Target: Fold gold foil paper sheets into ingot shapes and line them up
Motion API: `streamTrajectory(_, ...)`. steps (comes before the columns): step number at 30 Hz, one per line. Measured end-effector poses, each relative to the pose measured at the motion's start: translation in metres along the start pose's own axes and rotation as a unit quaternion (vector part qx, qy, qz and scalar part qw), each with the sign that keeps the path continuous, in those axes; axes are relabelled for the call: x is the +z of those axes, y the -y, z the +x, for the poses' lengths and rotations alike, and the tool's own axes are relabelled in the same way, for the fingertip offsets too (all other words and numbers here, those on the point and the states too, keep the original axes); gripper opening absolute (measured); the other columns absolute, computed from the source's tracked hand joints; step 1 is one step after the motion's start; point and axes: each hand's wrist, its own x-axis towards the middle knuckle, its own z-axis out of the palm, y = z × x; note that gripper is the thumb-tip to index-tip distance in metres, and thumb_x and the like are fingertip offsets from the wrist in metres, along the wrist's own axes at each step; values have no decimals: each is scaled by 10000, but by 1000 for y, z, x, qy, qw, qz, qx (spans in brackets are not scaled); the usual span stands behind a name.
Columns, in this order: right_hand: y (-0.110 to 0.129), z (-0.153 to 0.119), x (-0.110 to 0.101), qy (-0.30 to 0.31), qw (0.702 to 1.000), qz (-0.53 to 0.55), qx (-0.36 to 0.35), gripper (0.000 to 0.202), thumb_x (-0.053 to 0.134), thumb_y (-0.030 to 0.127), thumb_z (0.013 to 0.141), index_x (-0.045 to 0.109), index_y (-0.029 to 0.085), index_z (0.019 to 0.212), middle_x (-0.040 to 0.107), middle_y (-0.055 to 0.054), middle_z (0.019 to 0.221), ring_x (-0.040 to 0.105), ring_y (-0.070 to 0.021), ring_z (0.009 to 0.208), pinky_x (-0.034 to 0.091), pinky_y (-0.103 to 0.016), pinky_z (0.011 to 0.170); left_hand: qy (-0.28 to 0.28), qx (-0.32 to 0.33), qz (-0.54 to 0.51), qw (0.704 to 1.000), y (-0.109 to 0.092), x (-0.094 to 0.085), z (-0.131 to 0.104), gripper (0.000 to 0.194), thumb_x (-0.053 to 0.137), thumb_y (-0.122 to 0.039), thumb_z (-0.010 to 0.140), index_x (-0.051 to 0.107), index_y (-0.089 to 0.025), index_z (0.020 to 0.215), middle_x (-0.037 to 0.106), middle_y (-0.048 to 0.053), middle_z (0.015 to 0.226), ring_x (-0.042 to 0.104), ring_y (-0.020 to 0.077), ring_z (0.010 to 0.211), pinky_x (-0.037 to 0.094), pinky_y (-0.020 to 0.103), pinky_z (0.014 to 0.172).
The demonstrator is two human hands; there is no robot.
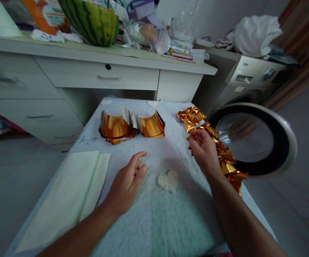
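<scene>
My left hand (129,180) is over the middle of the cloth-covered table (154,217). Its thumb and index finger are apart, and nothing shows between them. My right hand (203,148) hovers near a row of crumpled gold foil pieces (225,157) along the table's right side. Its fingers are loosely curled, with nothing visible in them. A white strip (199,124) lies on the foil just beyond those fingertips. Farther back stand two curved stacks of gold foil sheets, a left stack (114,125) and a right stack (151,125), their pale edges curling upward.
Folded pale sheets (60,196) lie along the table's left side. Beyond the table is a white desk (76,73) bearing a cut watermelon (95,23) and plastic bags (154,35). At right, the washing machine's round door (288,142) hangs open beside the table edge.
</scene>
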Motion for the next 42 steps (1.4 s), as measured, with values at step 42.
streamTrajectory(42,16,20,118,188,882,-384,-197,234,629,279,894,695,144,1074,599,-136,1068,526,-266,1020,417,-368,922,-34,-53,25,998,3,-7,4,293,450,-368,944,571,-201,1152,511,-59,660,525,138,594,383,258,586)
